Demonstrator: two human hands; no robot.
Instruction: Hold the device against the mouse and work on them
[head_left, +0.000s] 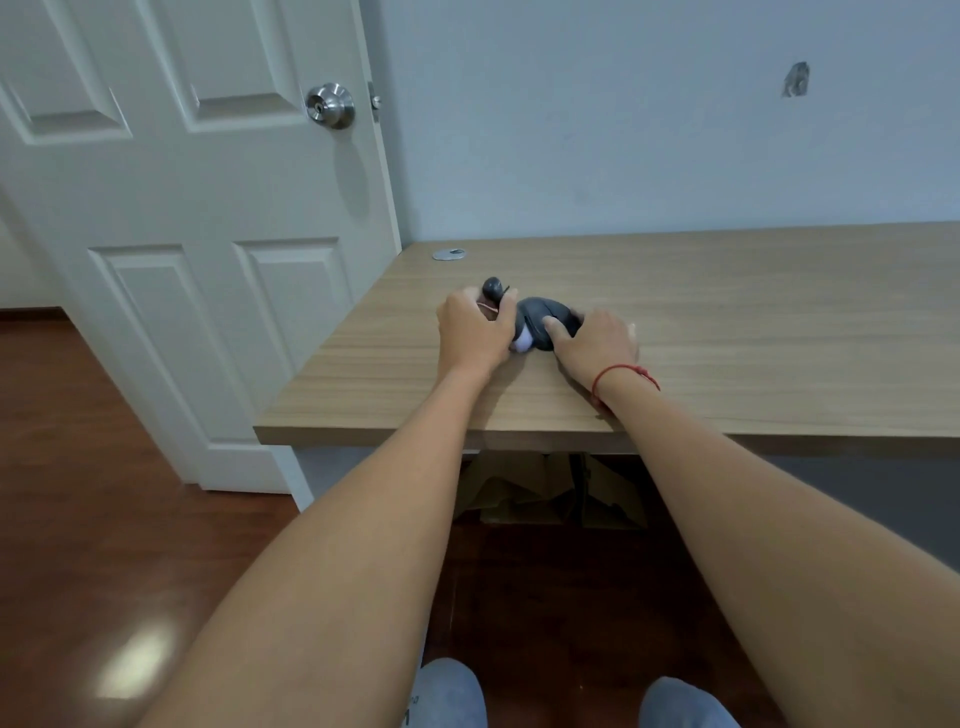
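A small dark grey soft toy (540, 317) with a white patch lies on the wooden desk (727, 322) near its left end. My left hand (475, 332) grips the toy's left part, fingers curled round it, and a grey rounded piece sticks up behind the knuckles. My right hand (592, 343) holds the toy's right part, thumb on top and fingers wrapped over its far side. A red string bracelet (623, 376) circles my right wrist.
A round metal cable grommet (449, 254) sits at the desk's back left corner. A white panelled door (197, 218) with a steel knob (331, 105) stands left of the desk. Folded cardboard (550, 488) lies under the desk on the dark wooden floor.
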